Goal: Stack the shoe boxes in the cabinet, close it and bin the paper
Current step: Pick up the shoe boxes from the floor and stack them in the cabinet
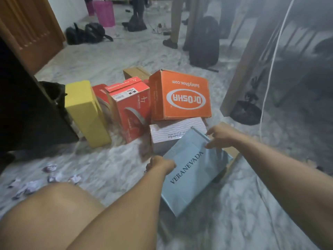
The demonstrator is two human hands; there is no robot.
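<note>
A pale blue shoe box marked VERANEVADA is tilted just above the marble floor. My left hand grips its left edge and my right hand grips its far right edge. Behind it lies a white Skechers box with an orange DrOSHA box on top. A red box stands on end to the left, with another red box behind it and a yellow box beside it. Crumpled paper is scattered on the floor at the left.
A dark cabinet stands open at the left with a black bag beside it. A brown carton sits behind the boxes. Farther off are a pink bin, backpacks, a person's legs and a table leg.
</note>
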